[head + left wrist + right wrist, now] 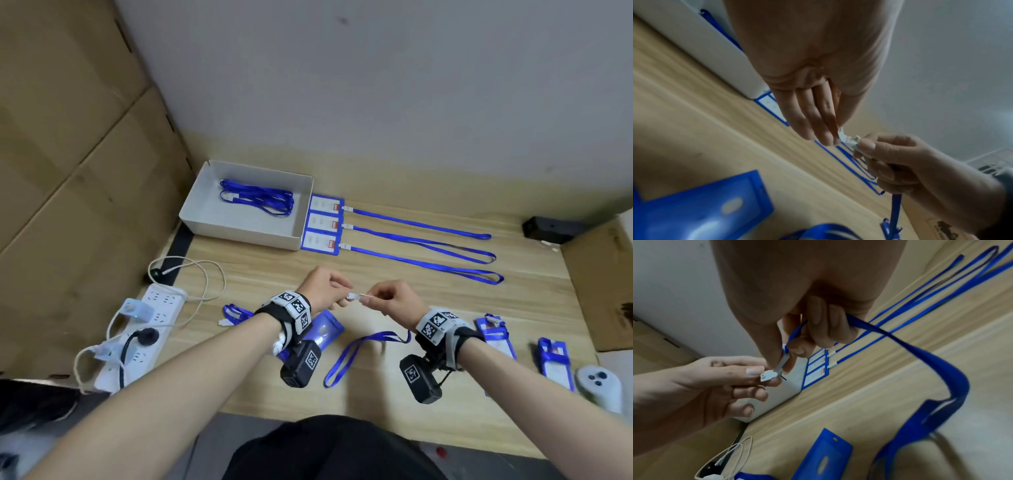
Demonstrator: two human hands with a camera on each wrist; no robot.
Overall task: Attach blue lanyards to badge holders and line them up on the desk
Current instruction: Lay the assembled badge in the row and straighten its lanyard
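Note:
Above the middle of the desk, my left hand [343, 298] and right hand [367, 299] meet at a small white lanyard clip [354, 296]. The left thumb and forefinger pinch the clip's end [767, 375]. The right thumb and forefinger pinch its stem, and the blue lanyard [920, 353] runs through the curled right fingers. The strap loops down onto the desk [354, 356]. A loose blue badge holder [328, 329] lies flat under my left wrist, apart from the clip. Three badge holders with lanyards [323, 224] lie in a row behind.
A grey tray [205, 219] with blue lanyards sits at the back left. Another lanyard [234, 313] lies by my left arm. More badge holders [496, 337] and a white controller [599, 387] are at the right. A power strip [150, 329] lies left, a cardboard box [603, 284] right.

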